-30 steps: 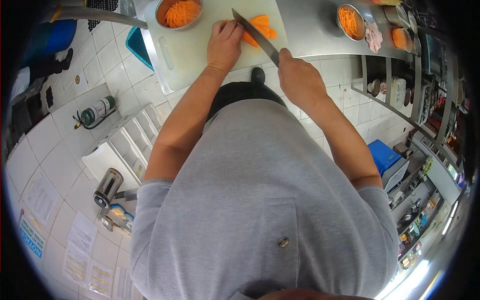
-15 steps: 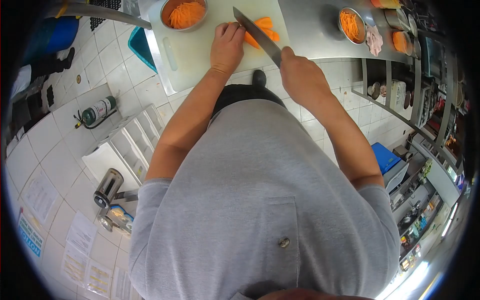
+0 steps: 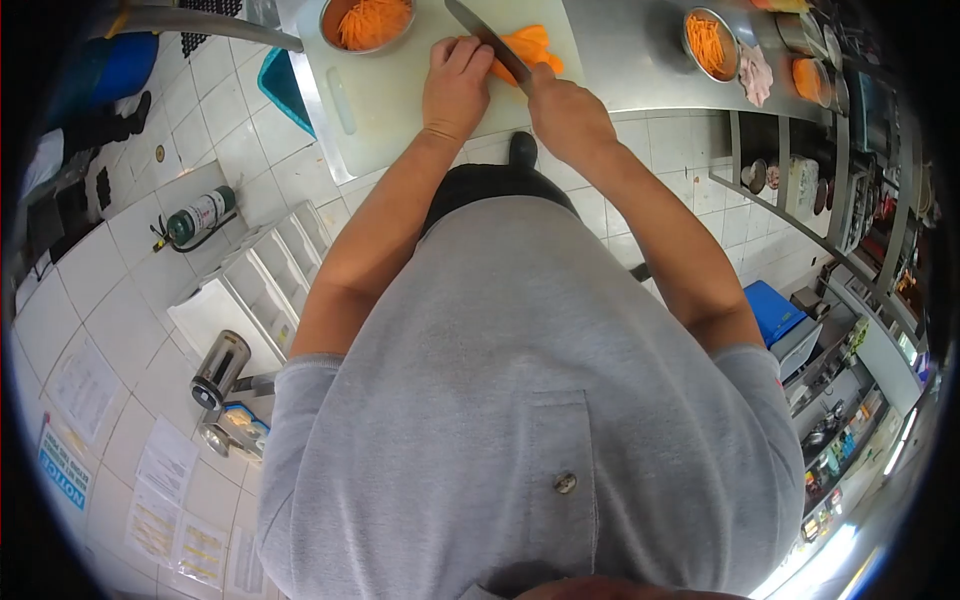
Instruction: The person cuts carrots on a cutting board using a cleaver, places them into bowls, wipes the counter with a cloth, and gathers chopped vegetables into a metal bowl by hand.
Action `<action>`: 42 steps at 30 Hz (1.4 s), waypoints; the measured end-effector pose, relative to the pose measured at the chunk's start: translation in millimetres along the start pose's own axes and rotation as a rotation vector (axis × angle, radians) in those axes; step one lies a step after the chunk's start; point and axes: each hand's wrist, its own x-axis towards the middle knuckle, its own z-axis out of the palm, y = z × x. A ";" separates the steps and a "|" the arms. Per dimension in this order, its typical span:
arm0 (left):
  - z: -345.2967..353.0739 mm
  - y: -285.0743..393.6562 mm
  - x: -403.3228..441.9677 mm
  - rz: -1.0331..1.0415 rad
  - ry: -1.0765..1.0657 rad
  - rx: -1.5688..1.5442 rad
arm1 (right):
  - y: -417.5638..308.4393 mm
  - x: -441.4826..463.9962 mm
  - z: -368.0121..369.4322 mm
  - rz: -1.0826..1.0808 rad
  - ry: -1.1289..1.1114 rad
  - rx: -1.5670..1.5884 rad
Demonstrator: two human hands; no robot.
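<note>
On the pale cutting board (image 3: 385, 118), my left hand (image 3: 457, 85) presses its curled fingertips down at the near end of some carrot pieces; what lies right under them is hidden. My right hand (image 3: 568, 115) is wrapped round the handle of a large knife (image 3: 490, 42), whose blade crosses beside my left fingertips and points up and left. Flat orange carrot slices (image 3: 530, 45) lie to the right of the blade. A metal bowl (image 3: 326, 33) holding shredded carrot (image 3: 372, 20) stands at the board's upper left.
On the steel counter (image 3: 640, 75) at right stand a second bowl (image 3: 738, 62) of carrot strips, a pinkish cloth-like item (image 3: 755, 76) and several containers. A teal bin (image 3: 287, 92) sits left of the board. Another person's dark-clad leg (image 3: 112, 125) shows at far left.
My right hand and the knife have moved left, closer to my left hand, and the blade tip has shifted up and left. My left hand has hardly moved.
</note>
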 end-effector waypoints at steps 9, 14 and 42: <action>4.2 -3.9 2.2 -0.013 0.033 -0.008 | -9.1 -55.1 -68.8 0.012 -0.110 -0.022; 4.3 -4.0 1.4 -0.018 0.026 -0.031 | -4.7 -31.4 -17.5 -0.038 0.013 0.003; 1.1 -16.2 5.9 -0.018 0.078 -0.101 | 0.1 4.0 15.9 -0.023 0.002 0.006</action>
